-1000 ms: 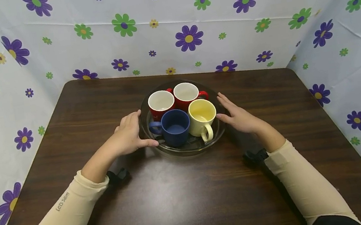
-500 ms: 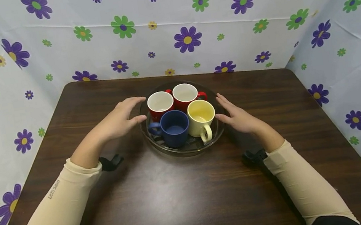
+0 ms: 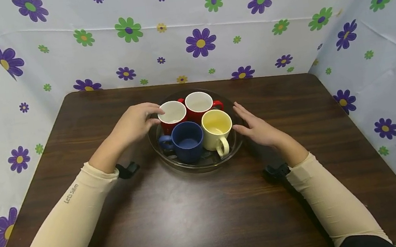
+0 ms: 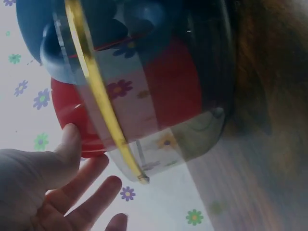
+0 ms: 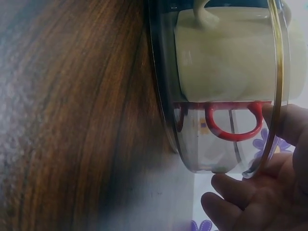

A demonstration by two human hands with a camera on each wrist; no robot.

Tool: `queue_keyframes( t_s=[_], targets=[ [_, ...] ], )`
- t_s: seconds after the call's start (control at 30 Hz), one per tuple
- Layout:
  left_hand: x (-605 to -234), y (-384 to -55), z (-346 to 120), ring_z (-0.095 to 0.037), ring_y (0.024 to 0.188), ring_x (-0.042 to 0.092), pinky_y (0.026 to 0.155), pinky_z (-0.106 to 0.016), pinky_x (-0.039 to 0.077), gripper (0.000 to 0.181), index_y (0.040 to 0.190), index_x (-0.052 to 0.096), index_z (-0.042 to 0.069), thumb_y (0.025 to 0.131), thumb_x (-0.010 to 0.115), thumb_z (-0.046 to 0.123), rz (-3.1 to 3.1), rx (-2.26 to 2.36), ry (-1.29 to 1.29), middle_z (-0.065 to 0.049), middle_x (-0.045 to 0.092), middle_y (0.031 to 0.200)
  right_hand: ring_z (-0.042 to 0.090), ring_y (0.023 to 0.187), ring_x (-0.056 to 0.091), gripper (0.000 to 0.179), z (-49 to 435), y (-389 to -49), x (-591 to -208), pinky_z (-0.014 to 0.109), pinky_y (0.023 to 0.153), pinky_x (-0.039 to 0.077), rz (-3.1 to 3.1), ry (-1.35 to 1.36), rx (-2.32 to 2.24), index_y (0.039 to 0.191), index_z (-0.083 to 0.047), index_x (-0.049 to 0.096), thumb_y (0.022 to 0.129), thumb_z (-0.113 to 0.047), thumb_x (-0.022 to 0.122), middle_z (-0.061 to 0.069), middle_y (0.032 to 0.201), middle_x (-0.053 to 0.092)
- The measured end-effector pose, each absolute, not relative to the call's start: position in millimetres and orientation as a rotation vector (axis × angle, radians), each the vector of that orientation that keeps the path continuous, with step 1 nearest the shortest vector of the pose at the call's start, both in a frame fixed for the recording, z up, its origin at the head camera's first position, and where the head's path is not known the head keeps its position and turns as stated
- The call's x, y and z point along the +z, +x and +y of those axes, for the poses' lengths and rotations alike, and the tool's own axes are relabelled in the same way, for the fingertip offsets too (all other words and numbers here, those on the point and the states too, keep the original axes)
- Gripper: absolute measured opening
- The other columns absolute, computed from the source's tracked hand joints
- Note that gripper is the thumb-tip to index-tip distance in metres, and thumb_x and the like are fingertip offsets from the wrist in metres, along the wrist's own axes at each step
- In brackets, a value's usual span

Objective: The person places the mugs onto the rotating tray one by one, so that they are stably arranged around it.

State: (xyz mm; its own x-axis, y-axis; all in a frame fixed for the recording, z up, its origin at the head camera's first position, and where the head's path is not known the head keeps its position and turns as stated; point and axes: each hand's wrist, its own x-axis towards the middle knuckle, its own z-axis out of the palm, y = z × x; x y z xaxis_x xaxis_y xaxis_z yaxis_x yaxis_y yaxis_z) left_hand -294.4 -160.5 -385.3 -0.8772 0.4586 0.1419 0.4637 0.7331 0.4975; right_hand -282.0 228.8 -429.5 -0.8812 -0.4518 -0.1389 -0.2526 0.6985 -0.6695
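Observation:
A smoky glass bowl (image 3: 201, 167) with a gold rim stands on the table and holds several mugs. My left hand (image 3: 133, 125) is at the left red mug (image 3: 173, 127), fingertips over its rim. In the left wrist view, the thumb (image 4: 70, 137) lies against the red side and the other fingers spread loosely beyond. Beside it sits a second red mug (image 3: 198, 102), white inside, its handle to the right. The blue mug (image 3: 188, 146) and yellow mug (image 3: 211, 139) stand in front. My right hand (image 3: 261, 130) rests along the bowl's right side, fingers extended, thumb at the rim.
The dark wooden table (image 3: 212, 223) extends around the bowl. A white curtain (image 3: 97, 57) with flower prints rises behind it and at both sides. Black wrist straps (image 3: 127, 170) sit below the hands.
My left hand has left the bowl's left rim, lifted up and back, then moved right to the left red mug. The right hand has stayed by the bowl, and the view has shifted slightly.

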Motion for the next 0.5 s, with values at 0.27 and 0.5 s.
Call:
queue_keyframes(
  t_s=[0.27,0.5],
  targets=[
    [-388.0,-294.1,-159.4,-0.034,0.119,0.061,0.104,-0.05,0.047,0.018,0.108,0.077,0.003,0.09,0.075,0.002,-2.856,-0.821,-0.778,-0.014,0.069,0.124,0.031,0.156,0.004,0.076,228.8,-283.0,-429.4,0.059,0.122,0.011,2.637,-0.562,-0.948,0.164,-0.01,0.009,0.107,-0.036,0.052,0.001,0.171,-0.004],
    [-389.2,-292.0,-158.4,-0.034,0.116,0.06,0.102,-0.05,0.047,0.014,0.104,0.079,0.006,0.09,0.076,0.005,-2.838,-0.731,-0.79,-0.011,0.07,0.119,0.03,0.156,0.003,0.077,227.1,-282.3,-430.0,0.059,0.122,0.011,2.642,-0.563,-0.943,0.164,-0.01,0.009,0.107,-0.039,0.052,0.002,0.171,-0.004]
  ],
)
